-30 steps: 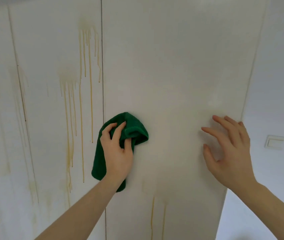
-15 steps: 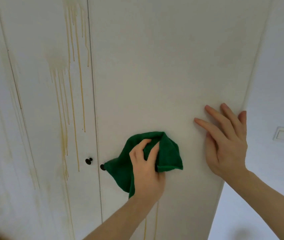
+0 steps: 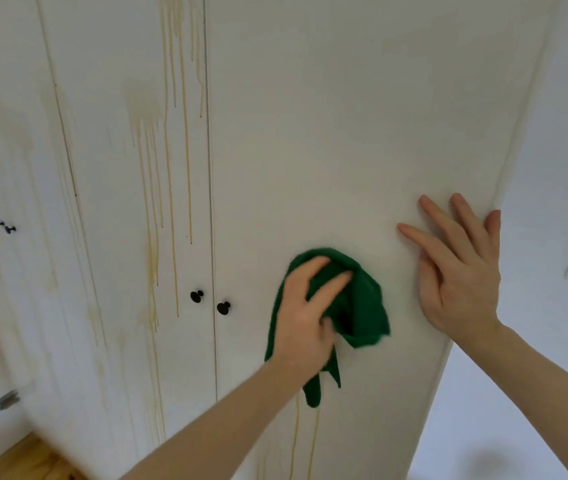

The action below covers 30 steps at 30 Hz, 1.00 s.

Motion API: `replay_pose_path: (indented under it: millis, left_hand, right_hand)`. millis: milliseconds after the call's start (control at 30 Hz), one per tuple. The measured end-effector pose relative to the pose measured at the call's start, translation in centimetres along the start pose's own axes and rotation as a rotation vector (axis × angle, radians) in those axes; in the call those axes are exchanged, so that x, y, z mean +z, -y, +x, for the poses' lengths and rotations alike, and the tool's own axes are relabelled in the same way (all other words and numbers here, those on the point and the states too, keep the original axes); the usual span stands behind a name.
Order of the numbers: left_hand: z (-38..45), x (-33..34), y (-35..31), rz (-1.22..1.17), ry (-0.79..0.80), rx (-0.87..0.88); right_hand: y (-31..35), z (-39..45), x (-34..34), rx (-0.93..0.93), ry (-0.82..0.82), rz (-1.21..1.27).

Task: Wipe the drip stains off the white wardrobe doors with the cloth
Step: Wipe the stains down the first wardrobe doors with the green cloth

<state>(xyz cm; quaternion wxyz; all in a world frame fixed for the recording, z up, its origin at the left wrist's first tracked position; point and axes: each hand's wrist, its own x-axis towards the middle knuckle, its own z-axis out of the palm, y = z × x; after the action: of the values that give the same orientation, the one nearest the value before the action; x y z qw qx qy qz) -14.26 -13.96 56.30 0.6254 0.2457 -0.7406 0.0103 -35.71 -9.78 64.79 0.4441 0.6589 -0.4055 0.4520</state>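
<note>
Our left hand [image 3: 305,317] on the cloth [image 3: 362,306], against the right-hand wardrobe door [image 3: 327,133]; right hand [image 3: 459,271] beside it, rightward; knobs [image 3: 196,296] to the left; drip stains [image 3: 168,168] beyond those.

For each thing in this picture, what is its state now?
green cloth: bunched, pressed on right door
left hand: grips cloth
right hand: flat on right door
right door: shut, drips below cloth
middle door: shut, stained
</note>
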Motion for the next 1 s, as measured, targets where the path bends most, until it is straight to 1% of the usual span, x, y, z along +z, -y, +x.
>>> replay_pose_path:
  millis: [100,200,267,333,433,600,733,867,933,1000]
  left_hand:
    - [1.8,-3.3,3.0,0.031,-0.111,-0.115]
    - [3.7,-6.2,6.1,0.110,-0.186,-0.146]
    - [4.4,-7.3,8.0,0.158,-0.182,-0.217]
    - [4.6,-7.4,9.2,0.185,-0.135,-0.298]
    - [3.7,-6.5,9.9,0.224,-0.092,-0.310]
    - [0.4,-3.4,8.5,0.218,-0.144,-0.354]
    - [-3.3,-0.3,5.4,0.193,-0.120,-0.327]
    - [-6.8,2.9,2.2,0.135,-0.007,-0.285]
    - [-8.3,4.3,0.5,0.120,0.058,-0.220]
    - [-9.4,5.6,-1.4,0.116,0.136,-0.109]
  right_hand:
    - [0.0,-0.1,0.1,0.006,-0.012,-0.005]
    - [-0.1,-0.1,0.3,0.001,-0.021,-0.015]
    - [-0.1,-0.1,0.4,-0.002,-0.029,-0.019]
    - [-0.1,-0.1,0.5,-0.005,-0.034,-0.019]
    - [-0.1,-0.2,0.5,-0.011,-0.043,-0.015]
    - [-0.2,-0.2,0.7,-0.017,-0.058,-0.020]
    - [-0.2,-0.3,0.8,-0.021,-0.063,-0.022]
    - [-0.2,-0.3,0.8,-0.022,-0.070,-0.027]
    - [-0.3,-0.4,0.9,-0.021,-0.071,-0.025]
    - [-0.3,-0.5,0.8,-0.020,-0.066,-0.023]
